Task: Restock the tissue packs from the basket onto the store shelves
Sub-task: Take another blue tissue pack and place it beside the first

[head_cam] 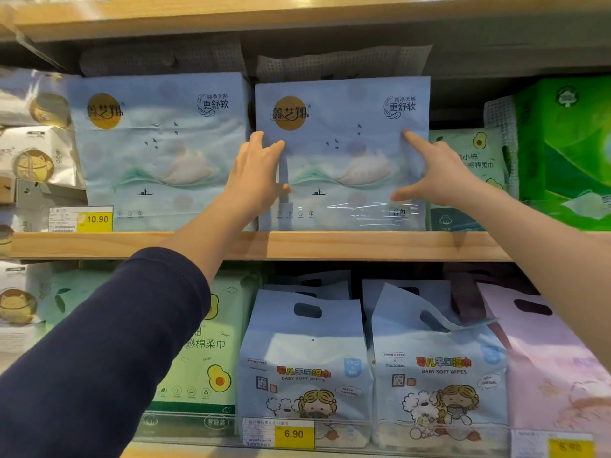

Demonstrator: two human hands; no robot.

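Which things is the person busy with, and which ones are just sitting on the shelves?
Busy with: the blue tissue pack, touched by the left hand and the right hand; the wooden shelf it stands on.

Just sitting: the twin blue pack beside it, the green box, the baby wipes packs, the pink pack, the yellow price tag.

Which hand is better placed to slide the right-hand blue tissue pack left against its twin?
Probably right: the right hand lies spread on the blue tissue pack's right side; the left hand covers the seam beside the twin pack.
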